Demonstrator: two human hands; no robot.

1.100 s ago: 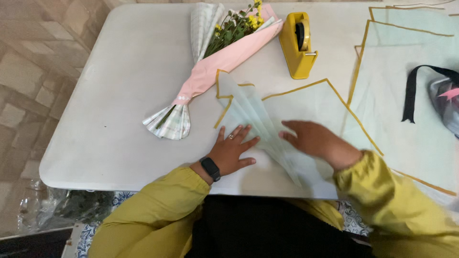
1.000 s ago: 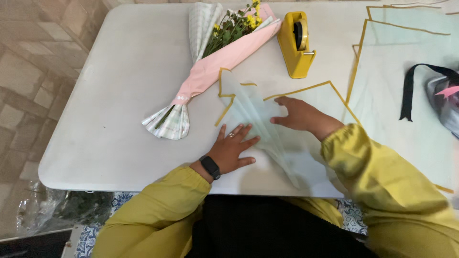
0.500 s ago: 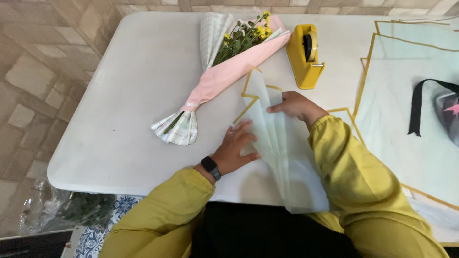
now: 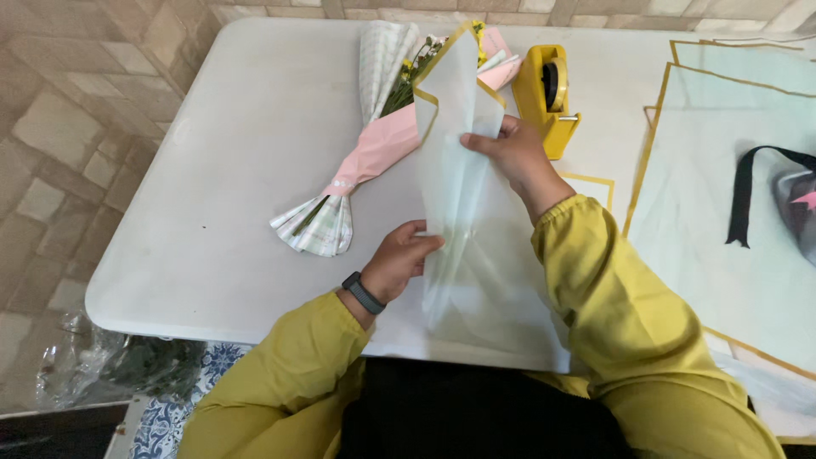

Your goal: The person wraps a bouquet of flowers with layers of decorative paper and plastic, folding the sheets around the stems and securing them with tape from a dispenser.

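Observation:
I hold a folded sheet of pale mint wrapping paper with a gold edge [image 4: 455, 170] raised upright over the white table [image 4: 255, 153]. My right hand [image 4: 510, 153] grips its upper part near the fold. Lower down, my left hand [image 4: 404, 259], with a dark watch on the wrist, pinches the sheet's left edge. Just left of the sheet lies a small bouquet [image 4: 374, 144] wrapped in pink and checked paper, its yellow flowers partly hidden behind the raised sheet.
A yellow tape dispenser [image 4: 548, 93] stands just beyond my right hand. More mint sheets with gold edges [image 4: 731, 170] cover the table's right side, with a black ribbon [image 4: 744, 195] and a grey bag [image 4: 799, 204] on them. Crumpled clear plastic [image 4: 110, 361] lies on the tiled floor at the lower left.
The sheet lay flat under both hands; my right hand slid up along it, folded it lengthwise and lifted its top end off the table. The left hand now pinches its lower edge.

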